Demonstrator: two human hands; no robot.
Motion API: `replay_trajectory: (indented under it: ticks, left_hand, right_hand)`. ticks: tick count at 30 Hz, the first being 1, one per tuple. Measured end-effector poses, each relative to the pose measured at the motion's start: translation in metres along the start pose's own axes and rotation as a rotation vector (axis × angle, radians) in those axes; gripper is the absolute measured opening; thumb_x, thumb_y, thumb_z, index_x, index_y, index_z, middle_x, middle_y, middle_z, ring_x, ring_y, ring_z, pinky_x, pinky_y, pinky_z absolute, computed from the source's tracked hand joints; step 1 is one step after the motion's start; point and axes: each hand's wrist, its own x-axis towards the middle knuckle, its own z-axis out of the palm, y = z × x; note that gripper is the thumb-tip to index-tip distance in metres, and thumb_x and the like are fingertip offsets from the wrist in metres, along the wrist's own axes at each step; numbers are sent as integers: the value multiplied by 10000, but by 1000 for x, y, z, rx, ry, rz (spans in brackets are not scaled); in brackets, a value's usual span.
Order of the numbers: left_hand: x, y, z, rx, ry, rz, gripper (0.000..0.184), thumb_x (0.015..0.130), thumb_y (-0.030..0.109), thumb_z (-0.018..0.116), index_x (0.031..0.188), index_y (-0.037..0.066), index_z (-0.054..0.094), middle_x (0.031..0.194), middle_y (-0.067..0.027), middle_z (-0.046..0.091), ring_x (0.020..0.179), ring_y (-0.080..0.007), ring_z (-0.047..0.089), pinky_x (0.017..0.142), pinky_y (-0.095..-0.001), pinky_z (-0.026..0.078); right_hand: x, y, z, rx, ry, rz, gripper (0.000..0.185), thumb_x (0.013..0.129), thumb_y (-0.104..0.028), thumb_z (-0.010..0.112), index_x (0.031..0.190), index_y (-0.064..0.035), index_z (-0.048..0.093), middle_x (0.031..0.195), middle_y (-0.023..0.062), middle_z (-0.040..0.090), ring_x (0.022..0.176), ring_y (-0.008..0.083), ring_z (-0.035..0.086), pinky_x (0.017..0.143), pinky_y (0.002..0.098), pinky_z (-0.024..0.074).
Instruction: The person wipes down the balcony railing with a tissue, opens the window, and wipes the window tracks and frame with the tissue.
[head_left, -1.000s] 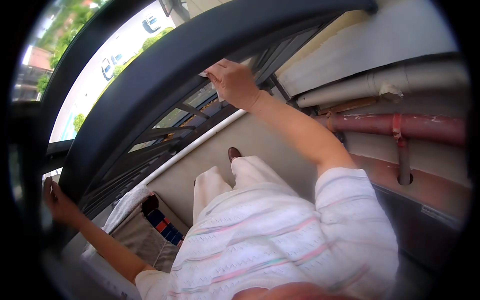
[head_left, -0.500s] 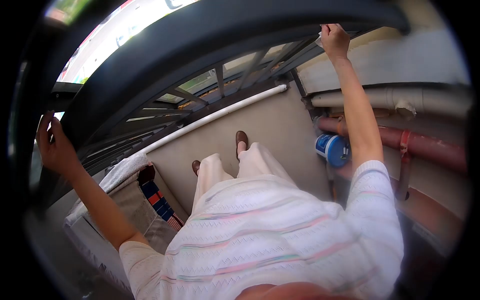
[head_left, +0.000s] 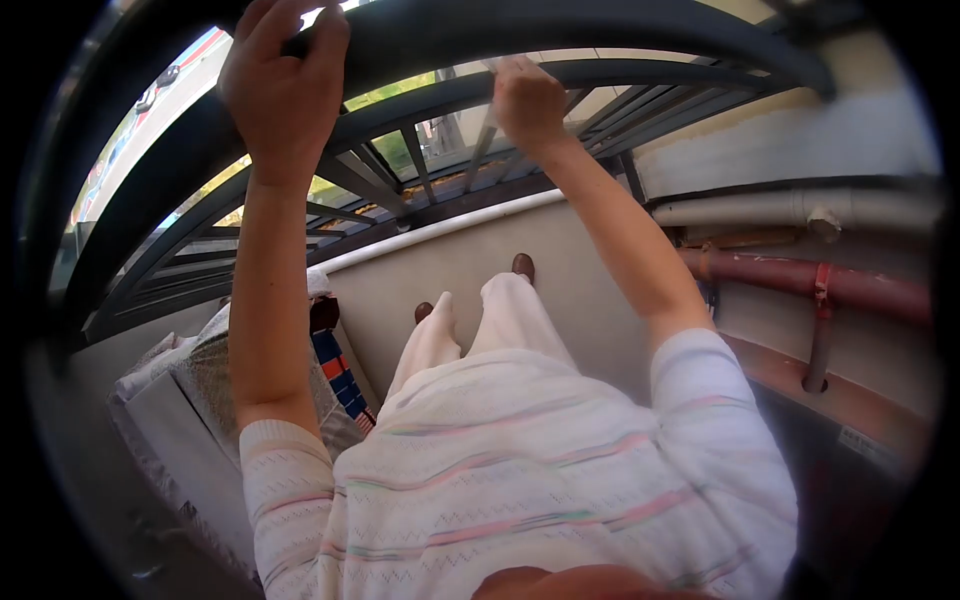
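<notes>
My left hand (head_left: 283, 100) is at the upper left, its thumb and fingers bent over the thick dark top rail (head_left: 420, 45) of a railing. A small white patch shows by its fingertips; I cannot tell what it is. My right hand (head_left: 530, 105) is closed at the lower dark rail (head_left: 640, 75), to the right of the left hand. A thin white piece, like a cloth or tissue, shows slightly at its fingertips. Slanting dark bars (head_left: 415, 165) run below both hands.
A white pipe (head_left: 420, 235) runs along the floor's far edge. At the right are a red-brown pipe (head_left: 860, 290) and a pale pipe (head_left: 760, 208) along the wall. On the left stands a covered grey box (head_left: 165, 425) beside a patterned dark-blue item (head_left: 340, 375). A street shows beyond the railing.
My left hand has moved right and up from the far left side onto the top rail. My right hand has come left along the railing. The blue-white bucket is now hidden behind my arm.
</notes>
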Motion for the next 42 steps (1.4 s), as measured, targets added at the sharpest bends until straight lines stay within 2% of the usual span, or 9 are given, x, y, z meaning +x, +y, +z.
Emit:
replay_trajectory:
  ticks: [8,10,14,16,19,31,34,38,42]
  left_hand:
    - [-54,21,-89,67,-61,-69,115,777,16,603,853,57,678,942,-75,629,800,-144,615,664,-239,500]
    - [-68,33,-104,86,-70,-117,119,780,2,594,853,53,674,960,-77,624,803,-139,613,663,-240,501]
    - [-97,45,-127,206,-161,-165,112,782,-17,586,844,34,663,959,-83,614,827,-149,597,681,-240,490]
    - [-120,37,-127,184,-159,-269,98,767,-14,589,829,27,653,929,-83,615,839,-176,590,703,-258,472]
    - [-143,33,-123,217,-214,-347,101,747,-11,587,820,28,644,896,-81,615,818,-194,588,714,-276,457]
    - [-179,33,-119,250,-284,-382,111,744,-36,573,820,23,630,889,-77,605,789,-190,573,698,-264,453]
    - [-187,30,-126,265,-279,-401,102,743,-32,579,810,24,632,879,-76,606,784,-198,575,700,-271,451]
    - [-194,25,-138,263,-263,-445,103,736,-31,584,803,29,636,871,-76,610,796,-212,577,710,-281,446]
    - [-198,21,-152,280,-256,-436,106,743,-35,577,812,20,636,882,-84,612,816,-210,581,721,-273,443]
  right_hand:
    - [7,-129,29,204,-73,-111,158,678,-39,579,829,-42,623,866,113,620,812,269,621,708,332,501]
    - [0,-151,30,153,-146,-134,216,736,-34,574,940,-50,645,812,100,629,706,202,627,615,292,505]
    - [-3,-75,-3,1528,-621,583,212,873,-135,525,1021,3,589,878,93,619,733,146,609,588,269,491]
    - [-23,-35,-15,1924,-485,917,196,894,-115,491,1031,-3,575,849,85,603,642,140,575,508,244,453]
    - [-45,-2,-19,2164,-554,884,184,887,-119,506,1019,-15,579,815,79,587,584,119,530,447,208,397]
    - [17,-21,-9,1269,-407,512,147,867,-120,546,952,-26,621,779,-4,622,617,42,561,523,171,443]
    - [21,-34,18,783,-211,294,167,869,-164,537,947,-49,628,783,25,640,579,78,571,525,207,452]
    - [15,-42,23,36,36,22,98,818,-198,567,869,-136,623,853,62,630,785,256,595,676,353,491]
    - [14,-41,21,18,27,-60,76,813,-177,573,860,-138,619,927,40,613,874,268,578,709,374,489]
